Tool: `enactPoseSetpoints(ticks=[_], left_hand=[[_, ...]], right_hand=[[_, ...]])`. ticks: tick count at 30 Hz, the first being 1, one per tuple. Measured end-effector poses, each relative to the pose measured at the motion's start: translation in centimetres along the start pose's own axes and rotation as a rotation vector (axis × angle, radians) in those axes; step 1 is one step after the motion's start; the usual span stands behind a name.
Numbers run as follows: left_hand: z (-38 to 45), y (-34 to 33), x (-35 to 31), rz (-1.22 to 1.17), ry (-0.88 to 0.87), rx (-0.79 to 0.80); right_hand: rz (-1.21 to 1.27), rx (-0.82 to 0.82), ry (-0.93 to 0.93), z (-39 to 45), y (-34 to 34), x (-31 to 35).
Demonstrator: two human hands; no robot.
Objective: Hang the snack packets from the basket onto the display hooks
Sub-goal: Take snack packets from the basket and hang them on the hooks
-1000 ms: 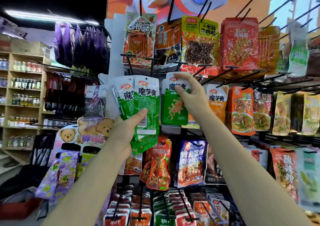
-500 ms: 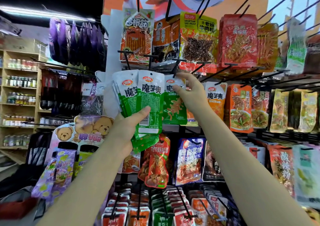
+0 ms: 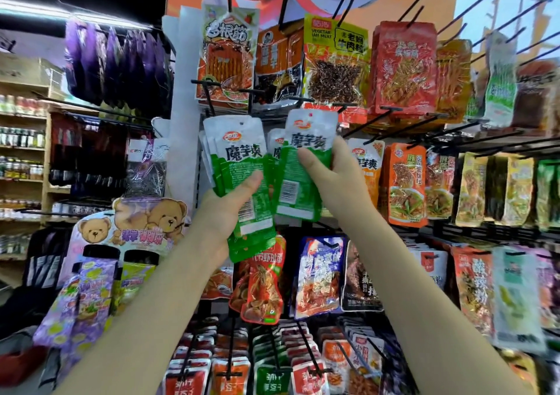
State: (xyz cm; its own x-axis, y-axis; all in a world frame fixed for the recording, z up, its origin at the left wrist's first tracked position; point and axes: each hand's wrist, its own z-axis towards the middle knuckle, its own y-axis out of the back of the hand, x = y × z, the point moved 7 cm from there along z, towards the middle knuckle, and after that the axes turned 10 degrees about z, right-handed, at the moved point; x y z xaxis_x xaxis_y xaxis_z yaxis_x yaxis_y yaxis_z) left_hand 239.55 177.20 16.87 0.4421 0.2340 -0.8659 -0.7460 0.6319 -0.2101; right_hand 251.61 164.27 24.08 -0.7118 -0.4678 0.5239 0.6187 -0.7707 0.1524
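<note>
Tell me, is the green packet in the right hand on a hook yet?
No. The right hand holds the green packet off the hooks.

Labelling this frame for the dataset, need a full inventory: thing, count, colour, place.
Fanned stack of green-and-white foil snack packets: several, count unclear, in the left hand.
Single green-and-white foil snack packet: one, in the right hand, below a hook.
Black wire display hooks: many, across the rack.
Yellow-topped clear packet of dark strips: one, top row, centre.
Red packets: a stack, top row, right.
Orange packets: a stack, middle row, right of the hands.
Purple packets: a row, upper left.
Teddy-bear card display: one, pastel, lower left.
Wooden shelves of bottles: far left.
Left hand: grips the stack.
Right hand: pinches the single packet.
</note>
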Motion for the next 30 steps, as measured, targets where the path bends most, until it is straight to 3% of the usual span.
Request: enactPoseSetpoints(ticks=[2,5,9,13,15,17,20,26,30], left_hand=[[0.0,-0.2,-0.3,0.026,-0.031,0.019],[-0.7,-2.0,-1.1,0.086,-0.115,0.081],[-2.1,-5.3,-1.9,0.068,-0.172,0.201],[-2.3,-7.0,-1.7,0.001,-0.152,0.245],[-2.4,-8.2,-1.4,-0.03,-0.125,0.269],[-2.6,-9.6,-1.1,-0.038,-0.1,0.276],[-1.8,-11.2,0.1,0.016,-0.068,0.194],[0.2,-12.0,1.6,0.151,-0.037,-0.052],[0.1,-10.8,1.5,0.11,0.005,-0.11]], right_hand=[[0.054,-0.061,0.076,-0.5,1.5,0.2],[0.078,-0.02,0.152,-1.5,0.9,0.8],[0.276,0.044,0.043,-2.1,0.2,0.6],[0.148,-0.031,0.166,-1.8,2.9,0.5],[0.107,-0.067,0.148,-1.6,4.4,0.1],[0.192,-0.005,0.056,-1.4,5.5,-1.3],[0.376,0.057,-0.081,-1.2,7.2,-3.5],[0.447,-0.042,0.093,-0.8,12.1,-5.0],[0.348,0.013,0.028,-0.2,12.7,-7.1]])
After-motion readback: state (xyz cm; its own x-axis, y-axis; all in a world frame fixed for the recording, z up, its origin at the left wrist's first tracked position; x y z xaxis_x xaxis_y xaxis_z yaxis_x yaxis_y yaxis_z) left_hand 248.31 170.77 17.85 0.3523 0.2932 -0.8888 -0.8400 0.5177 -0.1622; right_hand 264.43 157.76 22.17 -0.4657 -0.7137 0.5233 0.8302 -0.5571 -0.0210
